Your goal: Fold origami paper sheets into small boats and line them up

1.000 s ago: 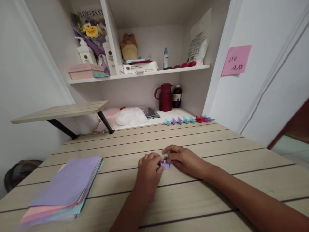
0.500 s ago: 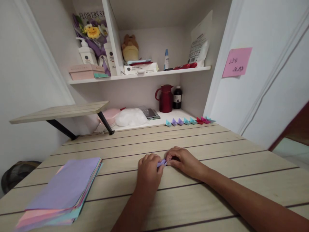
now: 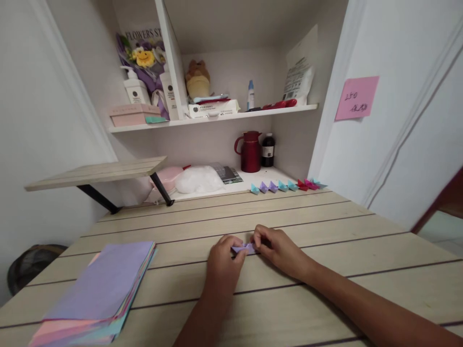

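Between my two hands, just above the wooden table (image 3: 173, 284), is a small folded piece of purple paper (image 3: 247, 248). My left hand (image 3: 224, 260) pinches its left end between thumb and fingers. The fingers of my right hand (image 3: 278, 250) are closed on its right end. Part of the paper is hidden behind my fingertips, so its full shape cannot be made out. Along the table's back edge stands a row of several small folded paper boats (image 3: 282, 185) in teal, purple, red and pink.
A stack of coloured paper sheets (image 3: 104, 279), purple on top, lies on the left. Behind it rises a small raised shelf (image 3: 97, 172) on black legs. At the back stand a red jug (image 3: 251, 151), a dark bottle (image 3: 267, 150) and a white plastic bag (image 3: 199, 180).
The purple paper has opened out a little wider between my hands, and my fingers have shifted on it. The whole view has tilted slightly upward.
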{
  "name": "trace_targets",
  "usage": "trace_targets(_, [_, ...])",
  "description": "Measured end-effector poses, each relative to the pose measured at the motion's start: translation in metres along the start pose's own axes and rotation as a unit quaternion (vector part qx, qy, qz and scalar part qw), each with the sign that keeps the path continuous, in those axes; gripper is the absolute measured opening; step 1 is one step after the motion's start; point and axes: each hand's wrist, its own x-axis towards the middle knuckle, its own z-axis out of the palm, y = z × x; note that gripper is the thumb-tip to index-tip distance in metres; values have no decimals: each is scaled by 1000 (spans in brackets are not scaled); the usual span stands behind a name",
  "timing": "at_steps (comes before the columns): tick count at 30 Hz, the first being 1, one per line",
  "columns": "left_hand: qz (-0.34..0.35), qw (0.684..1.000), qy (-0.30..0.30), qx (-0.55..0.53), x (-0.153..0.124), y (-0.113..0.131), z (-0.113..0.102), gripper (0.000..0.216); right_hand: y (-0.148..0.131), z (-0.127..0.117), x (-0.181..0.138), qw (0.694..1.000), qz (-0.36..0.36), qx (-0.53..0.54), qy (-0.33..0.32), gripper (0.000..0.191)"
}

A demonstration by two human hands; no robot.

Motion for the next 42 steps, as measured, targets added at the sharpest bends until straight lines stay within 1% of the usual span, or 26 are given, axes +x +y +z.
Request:
trace_targets(2, [6, 1000, 16, -21, -1, 1, 0, 18, 0, -1, 0, 1000, -8, 17, 14, 15])
trace_targets(4, [22, 999, 28, -26, -2, 2, -1, 19, 0, -2, 0, 998, -7, 51, 36, 9])
trace_targets(5, [32, 999, 33, -25, -2, 3, -1, 19, 1, -3, -1, 996, 2, 73, 47, 12])
trace_targets(6, [42, 998, 38, -22, -3, 3, -2, 19, 1, -4, -1, 994, 16, 96, 54, 27])
trace_targets(7, [51, 998, 44, -18, -3, 4, -3, 19, 2, -4, -1, 991, 33, 119, 56, 47])
trace_targets(8, [59, 997, 52, -13, -3, 4, -4, 18, 4, -4, -1, 987, 52, 143, 51, 66])
trace_targets(9, [69, 996, 59, -7, -4, 5, -5, 18, 5, -4, -1, 982, 70, 172, 43, 81])
trace_targets(10, [79, 995, 65, -1, -4, 5, -5, 17, 7, -3, 0, 975, 86, 203, 35, 89])
trace_targets(11, [91, 993, 73, 3, -4, 6, -6, 17, 8, -3, 1, 966, 101, 236, 26, 90])
trace_targets(12, [103, 991, 81, 6, -5, 7, -6, 17, 8, -2, 1, 957, 115, 267, 15, 86])
trace_targets(13, [116, 989, 87, 7, -5, 8, -6, 17, 8, -1, 2, 948, 127, 293, 5, 77])
trace_targets(15, [140, 986, 94, 8, -6, 11, -6, 17, 5, 1, 3, 935, 139, 327, -11, 55])
trace_targets(18, [162, 982, 97, 9, -7, 15, -5, 17, -3, 2, 2, 932, 129, 339, -23, 29])
trace_targets(20, [164, 981, 98, 10, -8, 16, -4, 17, -7, 2, 0, 935, 113, 334, -22, 22])
trace_targets(24, [158, 983, 89, 14, -9, 16, -4, 16, -10, 0, -2, 945, 92, 314, -17, 20])
trace_targets(27, [135, 988, 76, 11, -9, 17, -4, 15, -10, -1, -1, 953, 86, 290, -14, 21])
trace_targets(30, [84, 995, 55, -8, -9, 16, -3, 13, -11, -2, -1, 957, 84, 279, -14, 22])
trace_targets(32, [38, 998, 33, -37, -8, 14, 0, 10, -12, -1, -1, 955, 99, 281, -12, 23])
trace_targets(34, [-10, 995, 32, -92, -7, 10, 3, 4, -13, 0, -1, 949, 124, 290, -6, 24])
trace_targets(35, [-32, 990, 41, -130, -6, 8, 5, 14, -13, 0, -1, 945, 137, 297, -2, 25])
trace_targets(37, [-67, 974, 57, -207, -5, 6, 5, 41, -12, 1, -1, 936, 159, 313, 1, 26])
trace_targets(38, [-81, 967, 55, -236, -5, 6, 5, 50, -12, 1, -1, 933, 166, 320, 1, 26])
trace_targets(39, [-94, 961, 42, -256, -4, 6, 3, 54, -11, 2, -1, 930, 168, 326, 0, 26])
trace_targets(40, [-103, 959, 21, -265, -4, 8, 1, 50, -11, 2, -1, 930, 166, 329, -2, 26])
trace_targets(42, [-108, 958, -26, -263, -4, 11, -3, 29, -11, 1, -1, 937, 148, 316, -4, 26])
